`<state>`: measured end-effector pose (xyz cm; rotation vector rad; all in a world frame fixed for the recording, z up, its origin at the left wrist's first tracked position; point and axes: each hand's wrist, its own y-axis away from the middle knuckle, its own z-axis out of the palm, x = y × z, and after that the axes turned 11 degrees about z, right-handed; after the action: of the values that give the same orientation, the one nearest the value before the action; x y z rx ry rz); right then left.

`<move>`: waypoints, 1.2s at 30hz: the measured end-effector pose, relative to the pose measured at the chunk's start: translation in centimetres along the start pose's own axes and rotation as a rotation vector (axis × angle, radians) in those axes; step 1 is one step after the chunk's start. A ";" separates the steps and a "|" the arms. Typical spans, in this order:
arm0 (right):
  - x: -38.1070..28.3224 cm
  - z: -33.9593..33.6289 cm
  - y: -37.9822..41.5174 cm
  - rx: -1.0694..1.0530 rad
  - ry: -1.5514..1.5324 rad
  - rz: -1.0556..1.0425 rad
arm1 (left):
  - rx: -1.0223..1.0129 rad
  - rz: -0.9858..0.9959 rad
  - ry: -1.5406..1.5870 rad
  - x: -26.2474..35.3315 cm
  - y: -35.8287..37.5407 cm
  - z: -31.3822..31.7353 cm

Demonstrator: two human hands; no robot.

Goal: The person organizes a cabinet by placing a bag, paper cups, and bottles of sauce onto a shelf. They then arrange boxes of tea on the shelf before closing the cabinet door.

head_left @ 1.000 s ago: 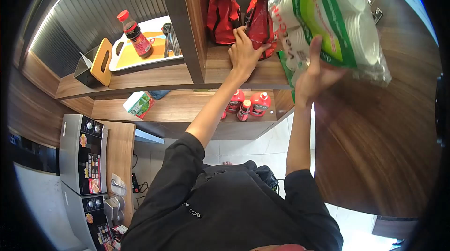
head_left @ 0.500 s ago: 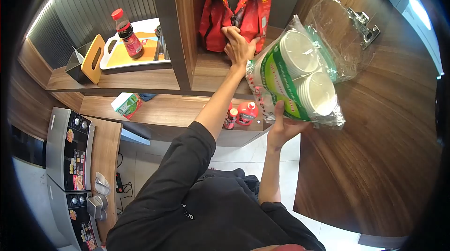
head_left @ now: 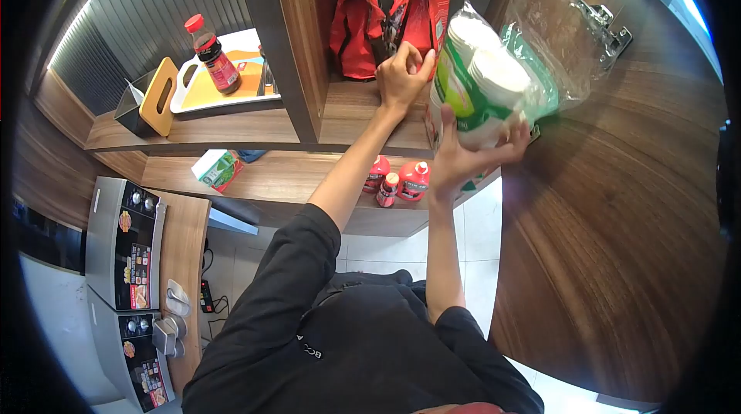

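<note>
Left hand: the left hand [head_left: 403,79] is loosely curled, the thumb drawn in towards the forefinger; it is in front of the red bags [head_left: 356,39], and whether it touches them or pinches anything I cannot tell.
Right hand: the right hand [head_left: 472,161] is spread, its thumb raised apart from the bent fingers; it is at the lower end of the pack of cups [head_left: 498,74] and appears to touch it.
Pack of cups: white cups in clear wrap with a green band; it is tilted, just right of the red bags, at the front of the upper shelf [head_left: 353,117]; whether the shelf bears any of its weight I cannot tell.
Clear bag: the crinkled clear bag [head_left: 557,35] is behind and right of the pack, near the metal fitting [head_left: 610,28].
Lower shelf: the lower shelf [head_left: 297,178] bears red bottles [head_left: 414,181] and, farther left, a green and white packet [head_left: 220,170].
Tray: the white tray [head_left: 181,97] lies left of the divider; a red-capped bottle [head_left: 212,57] stands at it, beside an upright orange board [head_left: 160,97].
</note>
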<state>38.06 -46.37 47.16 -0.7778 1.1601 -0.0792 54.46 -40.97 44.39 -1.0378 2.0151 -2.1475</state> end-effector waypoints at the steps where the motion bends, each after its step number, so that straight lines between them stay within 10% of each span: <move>1: 0.6 0.8 -0.5 -0.025 -0.022 -0.005 | -0.012 0.004 0.012 -0.1 0.1 0.0; 27: 18.7 4.0 -11.8 -0.517 -0.186 0.323 | -0.292 0.094 0.115 0.2 -0.2 0.3; 36: 7.9 -0.9 -2.4 -0.495 0.055 0.186 | -0.441 0.235 0.327 -0.1 0.5 0.3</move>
<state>41.42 -52.05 42.19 -1.1010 1.3183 0.3561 54.49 -41.21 43.90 -0.4472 2.6838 -1.8970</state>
